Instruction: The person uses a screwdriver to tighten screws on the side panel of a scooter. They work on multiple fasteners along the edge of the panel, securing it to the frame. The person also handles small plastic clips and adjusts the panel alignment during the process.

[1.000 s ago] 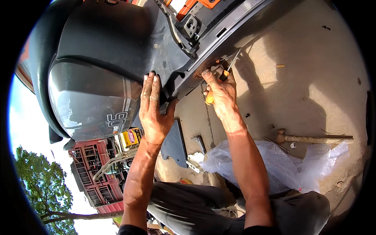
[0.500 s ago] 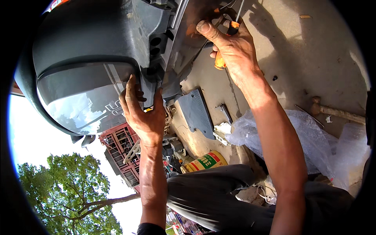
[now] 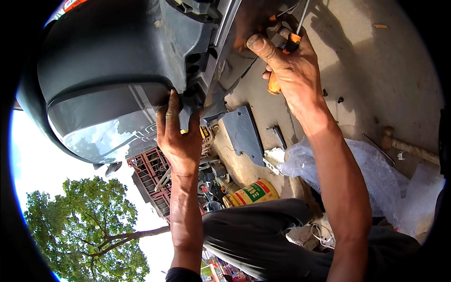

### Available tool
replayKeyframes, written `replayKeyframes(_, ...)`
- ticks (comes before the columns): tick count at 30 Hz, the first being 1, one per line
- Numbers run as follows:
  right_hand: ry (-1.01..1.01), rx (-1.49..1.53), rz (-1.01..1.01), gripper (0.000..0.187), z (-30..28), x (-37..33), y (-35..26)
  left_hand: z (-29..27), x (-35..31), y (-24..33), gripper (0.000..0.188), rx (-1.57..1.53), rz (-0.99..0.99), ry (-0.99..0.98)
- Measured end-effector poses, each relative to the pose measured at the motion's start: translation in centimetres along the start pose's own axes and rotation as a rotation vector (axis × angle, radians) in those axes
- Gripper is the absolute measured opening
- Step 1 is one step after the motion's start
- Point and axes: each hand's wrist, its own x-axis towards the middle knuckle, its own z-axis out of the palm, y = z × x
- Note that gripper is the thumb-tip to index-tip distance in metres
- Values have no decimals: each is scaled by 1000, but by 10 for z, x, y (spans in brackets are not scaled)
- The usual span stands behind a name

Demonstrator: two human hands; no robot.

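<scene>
My left hand (image 3: 181,141) is at the tail end of a scooter-like vehicle's glossy grey side panel (image 3: 108,117). Its fingers press on the panel's edge while the thumb sits on the other side of a narrow dark plastic part, so the hand grips the bodywork there. A screwdriver (image 3: 294,42) with an orange and black handle lies in my right hand (image 3: 296,75). Fingers wrap its handle, the thumb points out to the left, and the metal shaft points up, away from me. The shaft's tip is out of the picture.
Above the panel lies the black seat (image 3: 98,42). On the ground are a ribbed dark plastic plate (image 3: 243,134), a yellow bucket (image 3: 253,193), clear plastic wrap (image 3: 347,164), a hammer (image 3: 408,146) and a small black screw-like piece (image 3: 340,99). A red metal frame (image 3: 148,174) stands behind.
The whole view has shifted slightly, so most things sit farther right and lower. My left fingers look straighter on the panel edge. My right hand keeps the screwdriver.
</scene>
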Motion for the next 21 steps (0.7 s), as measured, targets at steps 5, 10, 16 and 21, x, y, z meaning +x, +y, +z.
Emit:
replayKeyframes(5, 20, -41, -30, 80, 2, -1, -3, 0, 3, 2, 70, 58, 67, -11)
replayKeyframes(10, 29, -61, -41, 78, 5, -3, -2, 0, 5, -1, 71, 31, 109, 3)
replayKeyframes(16, 27, -20, 4, 76, 7, -5, 1, -1, 7, -7, 69, 12, 125, 21)
replayKeyframes(21, 52, 52, -1, 79, 16, -4, -7, 2, 7, -10, 67, -31, 144, 58)
